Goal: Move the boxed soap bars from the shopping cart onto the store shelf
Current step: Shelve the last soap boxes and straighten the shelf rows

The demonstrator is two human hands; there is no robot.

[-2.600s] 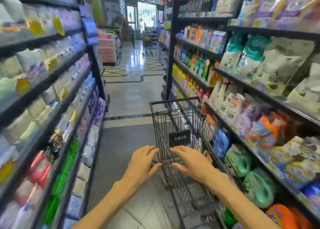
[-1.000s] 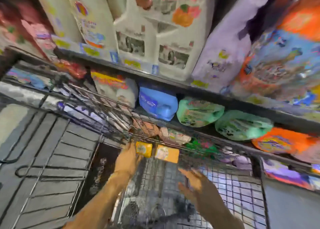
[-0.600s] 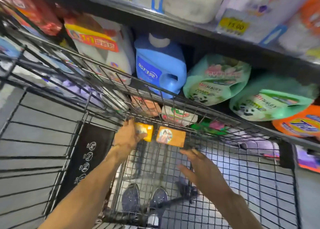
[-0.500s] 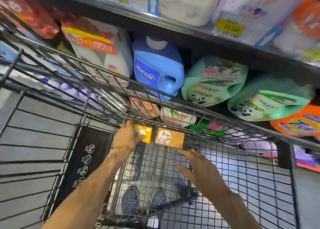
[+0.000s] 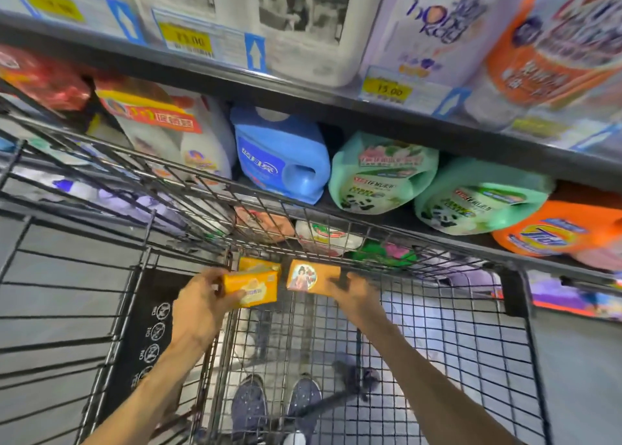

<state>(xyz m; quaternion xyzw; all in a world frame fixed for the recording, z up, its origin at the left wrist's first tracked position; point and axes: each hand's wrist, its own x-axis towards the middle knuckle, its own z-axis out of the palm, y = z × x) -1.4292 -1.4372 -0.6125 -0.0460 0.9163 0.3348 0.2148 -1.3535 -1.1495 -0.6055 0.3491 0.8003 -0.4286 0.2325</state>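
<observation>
Pick-up step: inside the shopping cart (image 5: 336,239), left hand (image 5: 202,301) grips a yellow soap box (image 5: 250,288), right hand (image 5: 353,293) pinches the orange soap box (image 5: 311,276) beside it; next, lift both clear of the cart's rim toward the store shelf (image 5: 387,111).

We note a shop aisle: beyond our fingers (image 5: 340,284), a wire shopping cart (image 5: 336,343) stands against dark store shelves (image 5: 303,97) carrying detergent jugs (image 5: 281,156), refill pouches (image 5: 382,175) and yellow price tags (image 5: 387,90).

Dark wire-metal cart (image 5: 336,326), cardboard soap boxes (image 5: 250,288)
</observation>
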